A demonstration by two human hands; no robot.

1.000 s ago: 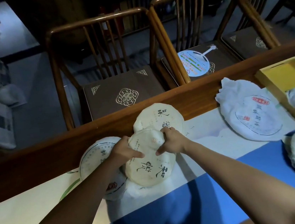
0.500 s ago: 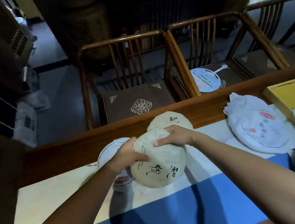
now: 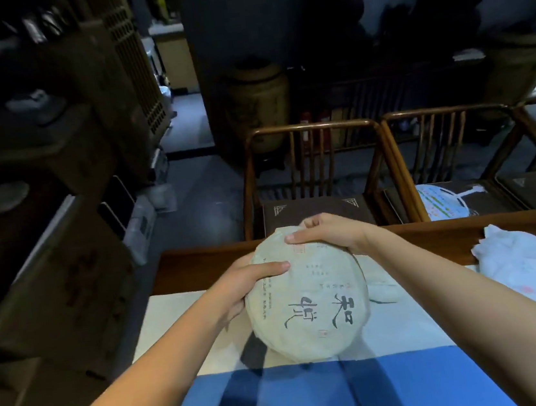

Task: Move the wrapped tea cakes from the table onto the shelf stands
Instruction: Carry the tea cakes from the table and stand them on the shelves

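Head camera view: both hands hold one wrapped tea cake [image 3: 308, 295], a round paper-covered disc with dark brush characters, lifted above the desk [image 3: 205, 311] and tilted toward the camera. The left hand [image 3: 246, 286] clasps its left edge, thumb laid across the face; the right hand [image 3: 327, 232] grips the far upper rim, fingers curled over it. Another wrapped cake in white paper [image 3: 535, 278] lies on the desk at the right. Wooden chairs [image 3: 313, 167] stand beyond the desk edge.

A single head-worn wide-angle camera looks forward and down, close over the table [image 3: 174, 271], toward chairs [image 3: 312, 163] in a dim, perhaps unlit, room.
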